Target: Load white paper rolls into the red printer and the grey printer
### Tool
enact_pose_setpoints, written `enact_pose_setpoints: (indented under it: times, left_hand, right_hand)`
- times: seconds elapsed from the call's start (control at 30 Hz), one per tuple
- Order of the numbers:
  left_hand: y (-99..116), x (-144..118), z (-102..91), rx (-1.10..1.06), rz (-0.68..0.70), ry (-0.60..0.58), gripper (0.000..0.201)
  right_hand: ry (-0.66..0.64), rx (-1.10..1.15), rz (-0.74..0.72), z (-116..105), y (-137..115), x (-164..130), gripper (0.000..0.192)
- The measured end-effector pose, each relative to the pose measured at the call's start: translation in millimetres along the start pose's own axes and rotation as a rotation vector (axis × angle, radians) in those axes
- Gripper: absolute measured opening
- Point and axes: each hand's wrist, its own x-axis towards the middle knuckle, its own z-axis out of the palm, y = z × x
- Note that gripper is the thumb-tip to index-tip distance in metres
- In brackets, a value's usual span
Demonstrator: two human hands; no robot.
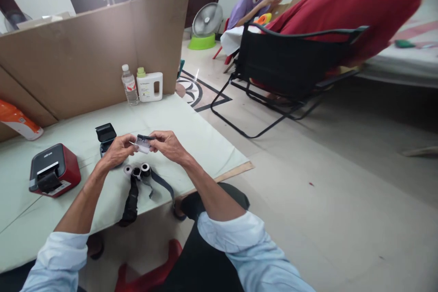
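Note:
Between my two hands is a small, pale, partly see-through piece with a dark strip along its top (143, 143); its kind I cannot make out. The fingertips of my left hand (118, 148) pinch its left end. At the other end, my right hand (168, 145) grips the dark strip and the right edge. Behind my left hand stands a small black device (106, 133) with its lid raised, partly hidden by the hand. Below the hands, small rolls (145, 169) stand close together on the table, with dark strips trailing towards the front edge.
A red and black box-shaped machine (56, 171) sits on the pale-covered table (201, 146). A water bottle (130, 86), a white jug (150, 86) and an orange bottle (20, 121) stand by a cardboard panel (85, 54). A black folding chair (290, 59), a fan (207, 20) and another person are beyond.

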Motion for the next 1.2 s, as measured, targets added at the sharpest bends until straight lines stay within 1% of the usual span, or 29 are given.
enact_pose_setpoints:
  times: [0.07, 0.17, 0.3, 0.5, 0.73, 0.83, 0.93, 1.07, 1.13, 1.2]
  left_hand:
    - [3, 2, 7.4, 0.173, 0.024, -0.006, 0.016]
    - [11, 6, 15.8, 0.443, 0.100, -0.052, 0.020]
    - [16, 12, 25.3, 0.620, 0.126, -0.140, 0.027]
    - [12, 21, 38.7, 0.669, 0.116, -0.209, 0.029]
    - [16, 23, 37.8, 0.621, 0.137, -0.303, 0.043]
    - [17, 21, 34.3, 0.579, 0.142, -0.285, 0.048]
    - [19, 11, 26.2, 0.534, 0.139, -0.206, 0.044]
    - [25, -19, 9.8, 0.522, 0.099, -0.046, 0.032]
    - [27, -38, 2.9, 0.543, 0.058, -0.014, 0.026]
    - [27, -55, -1.4, 0.568, 0.022, -0.026, 0.025]
  right_hand:
    - [0.006, -0.037, 0.011, -10, -2, -7, 0.027]
    - [0.010, -0.094, 0.036, -24, -5, -12, 0.027]
    - [0.016, -0.132, 0.091, -35, -5, -12, 0.026]
    - [0.022, -0.129, 0.074, -30, 2, -8, 0.025]
    - [0.072, -0.119, 0.050, -27, 10, -5, 0.023]
    - [0.086, -0.113, 0.046, -28, 11, -5, 0.024]
    - [0.104, -0.121, 0.028, -28, 12, -5, 0.026]
    - [0.124, -0.124, 0.021, -26, 15, -4, 0.026]
    - [0.135, -0.123, 0.017, -25, 17, -4, 0.026]
    - [0.147, -0.122, 0.012, -24, 18, -3, 0.026]
